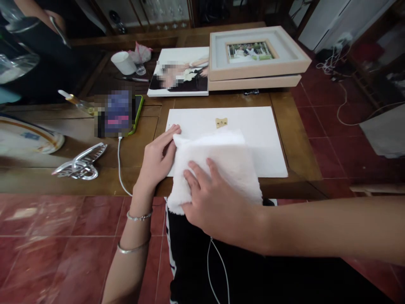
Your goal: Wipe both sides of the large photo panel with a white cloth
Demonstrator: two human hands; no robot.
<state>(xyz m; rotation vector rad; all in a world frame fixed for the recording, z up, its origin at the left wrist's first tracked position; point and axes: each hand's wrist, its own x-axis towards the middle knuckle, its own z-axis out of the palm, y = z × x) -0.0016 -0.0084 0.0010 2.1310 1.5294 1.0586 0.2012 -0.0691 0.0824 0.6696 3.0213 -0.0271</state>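
A white flat panel [268,143] lies on the wooden table near its front edge. On it, toward the back, is a small tan notched piece [221,123] with dark spots. A fluffy white cloth [221,147] covers the panel's front middle and hangs past the table edge. My right hand [215,198] lies on the cloth, its fingers spread and nothing gripped between them. My left hand [160,156] rests along the panel's left edge with fingers stretched out, beside the cloth's left corner.
Behind the panel are a printed photo panel [190,80] and stacked light-wood picture frames [256,69]. To the left are a phone [117,114] on a white cable, a silver hair claw [82,162], a dropper [76,101] and a white cup [123,63]. Someone's arm [44,12] shows at upper left.
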